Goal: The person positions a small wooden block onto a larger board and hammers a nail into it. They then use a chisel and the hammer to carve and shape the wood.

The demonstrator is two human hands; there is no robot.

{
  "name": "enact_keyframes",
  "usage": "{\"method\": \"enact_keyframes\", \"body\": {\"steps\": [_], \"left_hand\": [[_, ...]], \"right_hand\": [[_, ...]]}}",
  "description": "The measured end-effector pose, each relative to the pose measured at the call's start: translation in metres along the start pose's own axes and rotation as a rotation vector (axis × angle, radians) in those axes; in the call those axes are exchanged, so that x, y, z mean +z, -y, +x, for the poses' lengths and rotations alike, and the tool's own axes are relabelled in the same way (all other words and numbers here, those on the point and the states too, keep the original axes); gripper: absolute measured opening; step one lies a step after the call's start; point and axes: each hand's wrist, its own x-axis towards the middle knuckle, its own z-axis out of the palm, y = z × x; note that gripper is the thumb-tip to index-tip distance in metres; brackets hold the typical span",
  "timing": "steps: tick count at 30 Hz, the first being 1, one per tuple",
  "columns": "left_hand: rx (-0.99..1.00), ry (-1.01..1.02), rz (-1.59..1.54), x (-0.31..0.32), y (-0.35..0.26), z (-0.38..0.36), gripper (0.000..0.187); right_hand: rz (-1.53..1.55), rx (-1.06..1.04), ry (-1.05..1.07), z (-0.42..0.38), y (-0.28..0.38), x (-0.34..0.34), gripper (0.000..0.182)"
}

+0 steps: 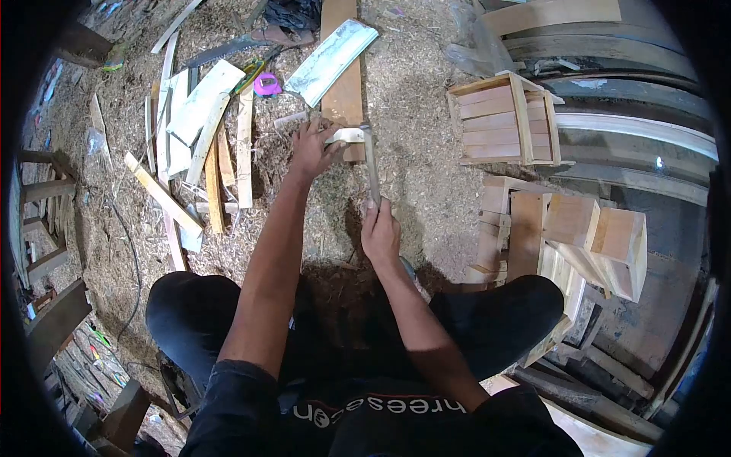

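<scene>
My right hand point(381, 230) is closed around the lower end of a hammer point(372, 169), whose handle points away from me. The hammer's head end is beside the right end of a small pale wood piece point(349, 135). My left hand point(311, 145) is closed on the left part of that piece, its fingers partly overlapping. Beneath lies a long brown board point(352, 95) on the ground. Across the board's far part rests a white-painted plank point(332, 61). A pink tape measure point(266, 84) lies beyond my left hand.
Loose wood strips point(212, 186) and white offcuts point(205, 99) lie at left, near a handsaw point(221, 50). Slatted wooden crates point(499, 120) and a box-like wooden piece point(594, 228) stand at right. Stacked boards point(640, 126) line the far right. Shavings cover the ground.
</scene>
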Motion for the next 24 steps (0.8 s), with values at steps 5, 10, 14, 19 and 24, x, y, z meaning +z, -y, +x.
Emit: {"method": "enact_keyframes", "body": {"steps": [5, 10, 14, 19, 24], "left_hand": [[0.050, -0.001, 0.022, 0.006, 0.007, -0.002, 0.049], [0.007, 0.024, -0.050, 0.004, 0.007, 0.003, 0.044], [0.108, -0.036, -0.176, 0.002, 0.009, 0.002, 0.040], [0.129, -0.004, -0.174, -0.001, 0.012, 0.005, 0.037], [0.148, -0.029, -0.205, 0.004, 0.015, 0.006, 0.037]], "right_hand": [[0.160, -0.140, -0.020, 0.000, -0.016, -0.001, 0.028], [-0.057, -0.024, 0.201, 0.025, -0.041, -0.029, 0.039], [-0.179, -0.147, 0.295, 0.075, -0.079, -0.062, 0.042], [-0.463, -0.373, 0.163, 0.132, -0.089, -0.088, 0.046], [-0.449, -0.476, 0.329, 0.147, -0.081, -0.099, 0.047]]}}
